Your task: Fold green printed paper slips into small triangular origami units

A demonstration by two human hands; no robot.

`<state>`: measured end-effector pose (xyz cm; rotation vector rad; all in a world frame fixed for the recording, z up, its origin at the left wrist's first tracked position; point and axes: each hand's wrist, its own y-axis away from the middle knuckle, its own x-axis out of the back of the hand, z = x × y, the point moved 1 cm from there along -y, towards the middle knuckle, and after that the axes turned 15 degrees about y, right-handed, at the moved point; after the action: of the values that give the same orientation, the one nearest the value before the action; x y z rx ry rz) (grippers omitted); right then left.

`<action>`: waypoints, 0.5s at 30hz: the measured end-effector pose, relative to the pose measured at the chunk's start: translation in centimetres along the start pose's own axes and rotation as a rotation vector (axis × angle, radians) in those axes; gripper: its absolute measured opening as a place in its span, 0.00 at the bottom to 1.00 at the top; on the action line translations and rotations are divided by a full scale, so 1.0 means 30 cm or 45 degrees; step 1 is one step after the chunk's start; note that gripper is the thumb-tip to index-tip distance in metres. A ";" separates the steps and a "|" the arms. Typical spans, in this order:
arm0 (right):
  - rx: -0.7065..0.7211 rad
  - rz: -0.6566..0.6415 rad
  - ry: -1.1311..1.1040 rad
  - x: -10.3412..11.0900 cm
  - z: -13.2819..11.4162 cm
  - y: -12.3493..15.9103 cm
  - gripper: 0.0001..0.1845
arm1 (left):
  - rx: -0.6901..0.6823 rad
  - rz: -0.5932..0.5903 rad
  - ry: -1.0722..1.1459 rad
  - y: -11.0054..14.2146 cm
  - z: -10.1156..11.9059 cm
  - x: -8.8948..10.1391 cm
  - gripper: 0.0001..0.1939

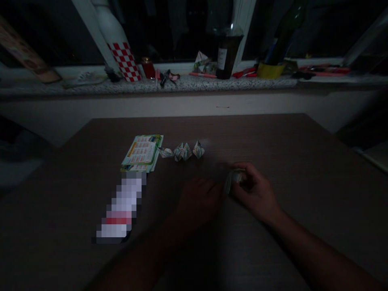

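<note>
Right fingers: curled around a small folded paper piece (233,178), pinching it against the tabletop; the grip is closed on the paper.
Right hand: the right hand (254,190) rests low on the dark wooden table (303,161), forearm running off toward the lower right corner.
Left fingers: bent loosely, tips toward the same paper piece; in the dim light it cannot be told whether they touch it or hold anything.
Left hand: the left hand (198,202) lies on the table just beside the right one, knuckles up.
Paper piece: between the two hands, at the middle of the table, pale against the dark wood.
Finished shapes: three small folded paper shapes (185,152) stand in a row beyond the hands, close together.
Paper scrap: a flatter folded scrap (165,152) lies just left of that row.
Printed sheets: a stack of printed sheets (142,152) with green edges sits next to the scrap, farther left.
Windowsill: a speckled windowsill (212,84) runs behind the table, carrying a red-and-white checked bottle (123,56), a dark bottle (227,52) and a yellow tape roll (269,70).
</note>
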<state>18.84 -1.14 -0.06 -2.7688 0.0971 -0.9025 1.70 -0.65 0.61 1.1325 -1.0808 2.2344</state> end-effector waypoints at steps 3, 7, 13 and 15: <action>0.006 0.006 0.030 0.003 -0.002 -0.003 0.18 | 0.104 0.023 0.089 0.004 0.012 0.004 0.13; 0.025 -0.007 0.011 0.006 0.007 -0.007 0.19 | 0.238 0.178 0.170 0.021 0.001 0.007 0.13; 0.102 -0.119 0.018 0.020 0.045 -0.022 0.12 | 0.105 0.147 0.314 0.023 -0.026 0.061 0.28; 0.102 -0.196 0.053 0.022 0.055 -0.028 0.09 | 0.033 -0.063 0.285 0.019 -0.029 0.082 0.28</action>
<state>20.35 -0.08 -0.79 -2.7133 -0.1438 -0.9781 -0.53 -0.30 2.02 0.8828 -0.9257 2.2774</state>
